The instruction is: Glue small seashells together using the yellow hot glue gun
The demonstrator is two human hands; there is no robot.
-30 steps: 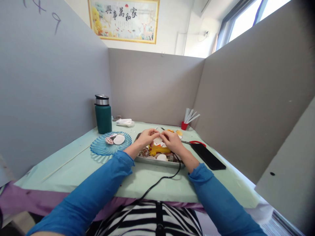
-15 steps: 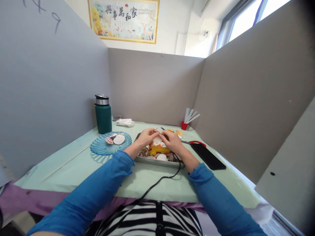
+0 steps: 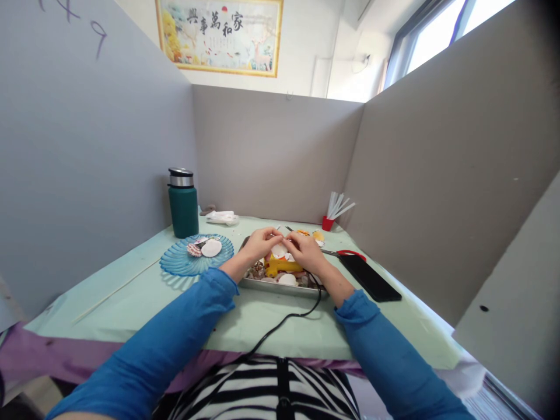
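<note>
My left hand [image 3: 265, 241] and my right hand [image 3: 305, 249] meet over a metal tray [image 3: 280, 288], fingertips pinched together. Between and just below them shows a white, rounded piece that looks like a shell [image 3: 279, 251]; the fingers partly cover it. Under my hands a yellow glue gun [image 3: 282, 267] lies across the tray, its black cord [image 3: 286, 318] running out over the front rim toward my body. White shells [image 3: 287, 280] and small brownish shells [image 3: 256, 271] fill the tray around it.
Left of the tray, a blue glass plate [image 3: 175, 262] bears several shells, with a green bottle [image 3: 184, 210] behind it. To the right lie a black phone [image 3: 371, 279] and red-handled scissors [image 3: 352, 254]. A red cup [image 3: 327, 223] holds white sticks. Grey partitions [image 3: 280, 151] enclose the table.
</note>
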